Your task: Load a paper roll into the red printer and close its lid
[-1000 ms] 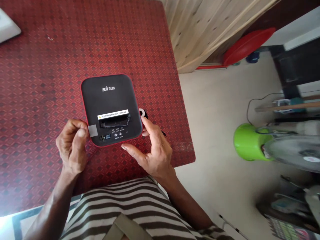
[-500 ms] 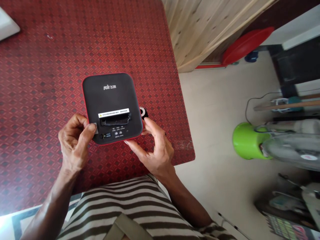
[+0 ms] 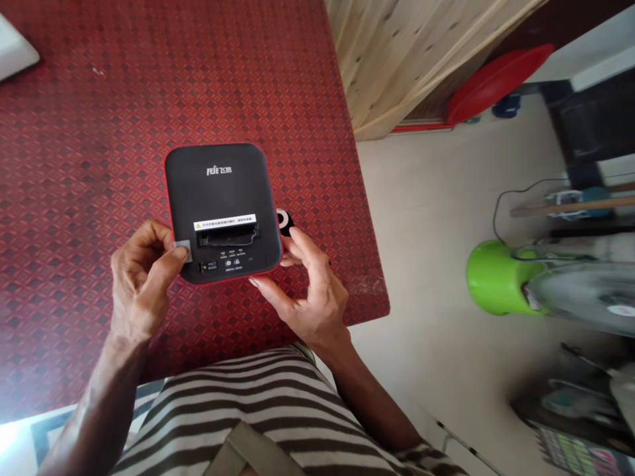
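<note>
A black receipt printer (image 3: 221, 192) with red sides and a dark slot is in front of me, over the patterned table. A white strip (image 3: 225, 223) with a warning triangle sits above its slot. My left hand (image 3: 146, 274) pinches a small pale square of paper or film (image 3: 184, 251) between thumb and fingers, at the printer's lower left edge. My right hand (image 3: 315, 291) grips the printer's lower right corner, thumb at the front edge and fingers on the right side. Partly hidden behind that corner is a round black-and-white thing (image 3: 284, 220).
The red patterned table (image 3: 99, 165) ends at a rounded corner to my right. A white object (image 3: 14, 46) lies at the far left. Beyond the table are a wooden panel (image 3: 401, 53), a red basin (image 3: 496, 86), a green bucket (image 3: 491, 277) and a fan (image 3: 585, 297).
My left hand has shifted slightly left with the pale square, so more of the square shows. The right hand keeps its hold on the printer. The view has moved a little.
</note>
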Available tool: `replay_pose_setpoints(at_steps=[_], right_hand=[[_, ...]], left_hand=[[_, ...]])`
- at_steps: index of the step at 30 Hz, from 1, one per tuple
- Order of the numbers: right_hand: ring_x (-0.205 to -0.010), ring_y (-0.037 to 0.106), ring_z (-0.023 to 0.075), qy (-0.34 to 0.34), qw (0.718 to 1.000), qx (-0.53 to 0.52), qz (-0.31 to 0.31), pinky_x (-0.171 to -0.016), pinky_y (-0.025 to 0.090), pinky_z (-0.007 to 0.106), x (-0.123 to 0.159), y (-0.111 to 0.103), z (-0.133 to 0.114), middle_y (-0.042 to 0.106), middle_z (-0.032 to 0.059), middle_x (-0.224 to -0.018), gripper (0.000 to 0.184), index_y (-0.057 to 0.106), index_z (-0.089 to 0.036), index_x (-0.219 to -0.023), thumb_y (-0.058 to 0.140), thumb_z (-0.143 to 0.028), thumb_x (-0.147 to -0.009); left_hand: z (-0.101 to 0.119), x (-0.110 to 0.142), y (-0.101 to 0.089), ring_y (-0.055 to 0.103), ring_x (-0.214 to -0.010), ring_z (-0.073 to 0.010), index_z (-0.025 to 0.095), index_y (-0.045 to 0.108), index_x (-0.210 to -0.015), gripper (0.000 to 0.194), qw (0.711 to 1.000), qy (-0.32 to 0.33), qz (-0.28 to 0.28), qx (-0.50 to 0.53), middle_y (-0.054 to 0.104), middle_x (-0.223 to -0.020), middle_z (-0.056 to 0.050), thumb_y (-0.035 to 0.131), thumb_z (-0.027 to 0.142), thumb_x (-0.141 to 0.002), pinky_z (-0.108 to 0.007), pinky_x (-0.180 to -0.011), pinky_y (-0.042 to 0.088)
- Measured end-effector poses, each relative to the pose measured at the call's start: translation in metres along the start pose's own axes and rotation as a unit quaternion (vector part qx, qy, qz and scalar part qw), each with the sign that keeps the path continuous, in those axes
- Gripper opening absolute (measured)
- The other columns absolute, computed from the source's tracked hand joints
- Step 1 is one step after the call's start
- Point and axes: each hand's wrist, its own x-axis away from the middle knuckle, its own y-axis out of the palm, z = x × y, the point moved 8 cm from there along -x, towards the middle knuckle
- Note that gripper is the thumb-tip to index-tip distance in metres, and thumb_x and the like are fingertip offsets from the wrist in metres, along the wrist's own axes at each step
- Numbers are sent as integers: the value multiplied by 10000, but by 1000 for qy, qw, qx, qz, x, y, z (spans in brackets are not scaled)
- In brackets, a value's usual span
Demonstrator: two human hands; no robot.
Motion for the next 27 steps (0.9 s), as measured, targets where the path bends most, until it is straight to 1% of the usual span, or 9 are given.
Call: replay_pose_setpoints(at_steps=[3,5,7,11,14,18,23,27], right_hand=[[-909,763,209,11,999,-31,-13,-820,681,390,-1,-4,5,753,112,-1232,721,421,-219,-1527,734,-450,-921],[-923,765,227,11,999,-40,-4,-790,677,402,-3,-9,8,757,122,-1206,663,449,-214,-1507,687,-478,-948],[-919,766,227,13,999,-41,12,-763,669,392,-5,-14,13,760,119,-1188,592,478,-222,-1488,643,-471,-977],[-877,756,205,15,998,-51,43,-715,653,357,-8,-21,23,764,93,-1145,504,526,-229,-1451,613,-433,-998],[-863,754,200,11,996,-63,54,-711,647,355,-10,-23,28,765,88,-1147,492,532,-229,-1444,622,-407,-995],[-865,754,203,15,995,-76,65,-703,642,359,-12,-24,33,768,81,-1152,484,527,-250,-1443,616,-410,-996],[-845,749,202,8,994,-82,72,-686,637,358,-13,-24,33,770,88,-1140,479,537,-240,-1438,618,-402,-994],[-850,751,188,-6,995,-70,69,-699,644,351,-20,-27,27,768,69,-1146,462,538,-255,-1439,625,-348,-995]], left_hand=[[0,0,1,426,-585,-123,212,559,-750,198,999,-30,-23,19,507,-660,27,686,337,-837,-293,-562,323],[1,0,1,411,-576,-122,212,558,-736,186,999,-40,-19,26,495,-643,30,680,313,-833,-291,-553,313],[1,1,2,392,-563,-118,213,557,-730,179,998,-48,-8,42,483,-629,35,680,303,-823,-285,-538,301],[-1,3,6,419,-588,-115,213,557,-746,173,993,-86,-4,82,508,-668,32,694,302,-807,-272,-562,341],[-1,4,7,422,-610,-115,211,554,-747,173,990,-102,-2,100,507,-685,27,701,291,-792,-271,-583,345],[-1,5,8,410,-626,-117,209,540,-747,184,990,-100,-10,95,493,-702,24,695,284,-814,-274,-591,330],[-2,5,7,353,-619,-115,205,526,-737,188,992,-97,1,79,426,-674,30,681,272,-819,-288,-580,271],[-3,6,5,387,-614,-121,211,551,-724,206,991,-107,-4,81,460,-665,27,713,321,-788,-293,-590,289]])
